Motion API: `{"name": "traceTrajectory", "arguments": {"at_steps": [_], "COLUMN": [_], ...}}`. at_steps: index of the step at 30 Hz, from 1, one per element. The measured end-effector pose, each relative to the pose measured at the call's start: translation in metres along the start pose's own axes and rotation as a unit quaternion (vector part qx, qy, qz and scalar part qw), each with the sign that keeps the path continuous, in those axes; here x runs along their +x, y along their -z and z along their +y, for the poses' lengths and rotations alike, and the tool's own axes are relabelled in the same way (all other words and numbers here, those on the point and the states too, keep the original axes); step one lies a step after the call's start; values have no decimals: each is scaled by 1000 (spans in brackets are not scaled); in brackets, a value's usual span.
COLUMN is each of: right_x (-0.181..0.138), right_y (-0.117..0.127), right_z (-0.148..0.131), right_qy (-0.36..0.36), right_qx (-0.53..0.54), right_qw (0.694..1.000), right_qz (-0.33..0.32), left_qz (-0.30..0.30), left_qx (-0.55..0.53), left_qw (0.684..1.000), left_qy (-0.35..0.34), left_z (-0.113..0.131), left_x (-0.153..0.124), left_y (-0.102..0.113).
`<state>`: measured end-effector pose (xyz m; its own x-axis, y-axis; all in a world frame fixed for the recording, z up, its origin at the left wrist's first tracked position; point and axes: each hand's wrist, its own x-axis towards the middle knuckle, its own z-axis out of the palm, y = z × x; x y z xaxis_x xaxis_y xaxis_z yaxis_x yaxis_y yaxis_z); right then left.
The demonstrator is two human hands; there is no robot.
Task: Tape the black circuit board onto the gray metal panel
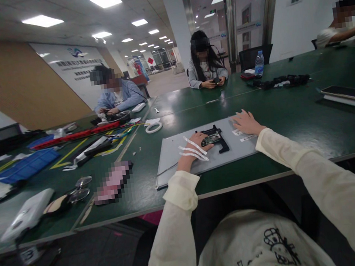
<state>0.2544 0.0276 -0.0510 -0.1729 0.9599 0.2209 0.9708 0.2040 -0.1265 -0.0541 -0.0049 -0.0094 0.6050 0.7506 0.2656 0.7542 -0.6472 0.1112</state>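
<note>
A grey mat (231, 150) lies on the green table in front of me. On it sits a black part with a small green circuit board (213, 138). My left hand (195, 148) rests on the mat with its fingers on the left side of that part; white tape strips stick to the back of the hand. My right hand (245, 122) lies flat and spread at the mat's far right edge, next to small white labels (241, 135). It holds nothing.
A roll of white tape (154, 127) lies beyond the mat. A blue tray (26, 166), red bar (74, 136) and loose tools fill the left table. A water bottle (258, 64), black parts (283, 80) and a flat device (350, 95) sit at right. Several other people sit around.
</note>
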Motion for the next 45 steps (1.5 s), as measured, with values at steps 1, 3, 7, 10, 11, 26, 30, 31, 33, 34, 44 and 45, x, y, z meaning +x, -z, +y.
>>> {"name": "traceTrajectory", "arguments": {"at_steps": [1,3,7,10,11,26,30,31,33,34,44,45], "right_x": [-2,-4,-11,-23,-27,-53,-49,-49,-48,-49,-46,-44], "right_y": [4,15,39,49,50,46,41,40,40,40,40,41], "right_z": [-3,-13,-47,-80,-91,-146,-140,-140,-140,-141,-141,-138], "right_qy": [4,18,71,102,111,163,149,149,151,154,123,105], "right_qx": [5,42,212,327,354,455,469,471,470,468,518,533], "right_qw": [1000,996,961,929,921,875,870,869,869,870,846,840], "right_qz": [26,83,162,142,120,-23,-29,-30,-28,-28,-27,-21], "left_qz": [1,5,41,90,106,153,147,146,144,143,133,133], "left_qx": [-3,-11,-18,0,7,19,23,24,27,27,51,59], "left_qw": [1000,1000,998,993,991,980,981,982,981,981,980,979], "left_qy": [-1,8,41,70,81,128,121,121,128,132,142,146], "left_z": [1,3,4,-1,-3,8,9,9,10,10,10,9], "left_x": [0,-1,1,4,5,3,3,3,3,3,1,1], "left_y": [1,2,3,2,2,7,6,6,6,6,7,7]}}
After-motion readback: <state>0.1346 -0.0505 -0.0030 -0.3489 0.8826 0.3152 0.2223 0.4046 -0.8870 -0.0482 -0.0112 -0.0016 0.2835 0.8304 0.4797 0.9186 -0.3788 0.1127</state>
